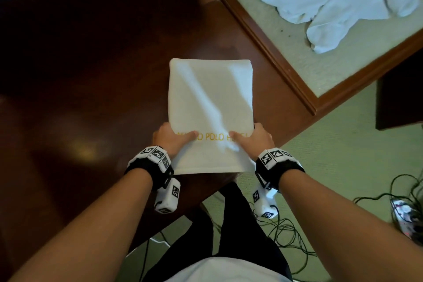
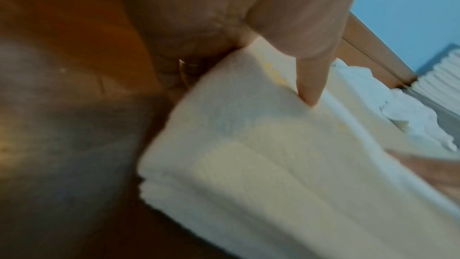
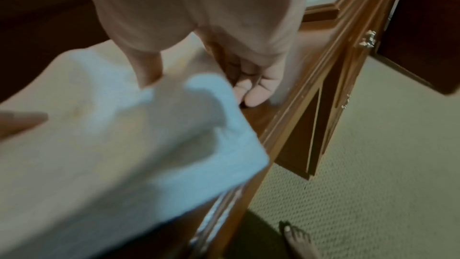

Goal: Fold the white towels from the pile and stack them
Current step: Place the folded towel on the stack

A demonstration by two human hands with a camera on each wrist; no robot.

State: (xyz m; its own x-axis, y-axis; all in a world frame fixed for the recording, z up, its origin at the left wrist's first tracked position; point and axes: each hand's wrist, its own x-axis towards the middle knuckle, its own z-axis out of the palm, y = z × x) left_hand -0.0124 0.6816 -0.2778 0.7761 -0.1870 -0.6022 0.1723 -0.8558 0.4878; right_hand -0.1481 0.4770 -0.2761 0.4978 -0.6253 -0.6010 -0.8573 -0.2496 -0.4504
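Note:
A folded white towel (image 1: 209, 98) with yellow lettering lies on the dark wooden table (image 1: 91, 75), its near end raised a little. My left hand (image 1: 170, 138) pinches its near left edge, thumb on top and fingers underneath; in the left wrist view the thumb (image 2: 308, 86) presses into the towel (image 2: 248, 155). My right hand (image 1: 254, 138) pinches the near right edge the same way, with its thumb (image 3: 147, 70) on the towel (image 3: 112, 145) and its fingers (image 3: 254, 90) curled below the edge. The loose pile of white towels (image 1: 338, 0) lies at the far right.
The pile rests on a wood-framed green surface (image 1: 297, 57) beside the table. Black cables (image 1: 286, 231) trail over the green carpet near my legs. A dark cabinet (image 1: 398, 103) stands at the right. The table's corner is right under my wrists.

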